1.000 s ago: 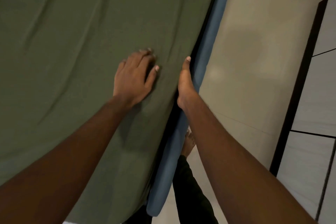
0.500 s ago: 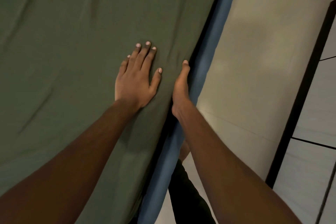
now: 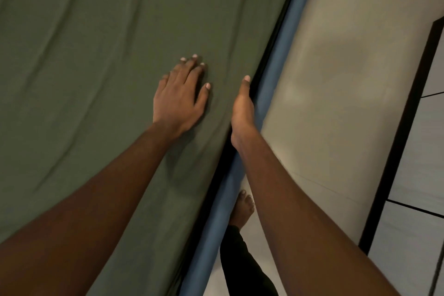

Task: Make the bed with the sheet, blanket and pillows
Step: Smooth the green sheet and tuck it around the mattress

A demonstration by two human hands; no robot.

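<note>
The right hand [image 3: 241,108] has crept along the sheet [image 3: 96,79] edge, fingers hidden, grip unclear; the left hand [image 3: 179,101] presses flat, fingers straight.

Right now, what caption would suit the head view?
Left hand rests on the green sheet; right hand at its edge, fingers hidden beside the blue bed rail.

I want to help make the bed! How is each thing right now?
Green sheet: spread out, slightly wrinkled.
Left hand: flat, pressing on the sheet.
Right hand: at the sheet's edge, fingers hidden down the side.
Blue bed edge: uncovered beside the sheet.
Bare foot: on the floor.
</note>
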